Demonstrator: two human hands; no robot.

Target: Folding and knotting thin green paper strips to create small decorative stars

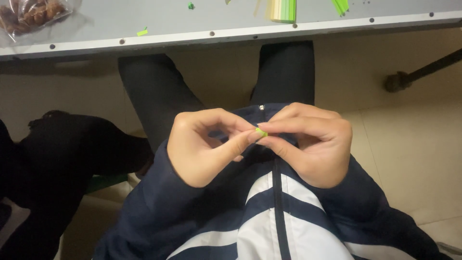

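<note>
The left hand (204,147) and the right hand (308,144) meet in front of the person's tummy, over a dark blue jacket with white stripes and a zip (269,207). Between them is a tiny folded piece of bright green paper (261,131). Both hands are curled up and pinch it. The left thumb and first finger press on it from one side, and the right fingertips (263,127) press on it from the other side. Only a little bit of the green paper peeks out, so its shape is hard to tell.

The paper is held up in the air above the lap, well below the edge of the grey tabletop (192,29). Two legs in black trousers (159,91) go under that tabletop.

On the tabletop lies a small stack of pale yellow and green paper strips (281,10), and near it some loose green strips (340,6). A small green paper scrap (142,32) lies close to the front edge. At the far left corner sits a clear plastic bag of brown snacks (31,14). A black bag (62,154) sits on the floor beside the left leg.
</note>
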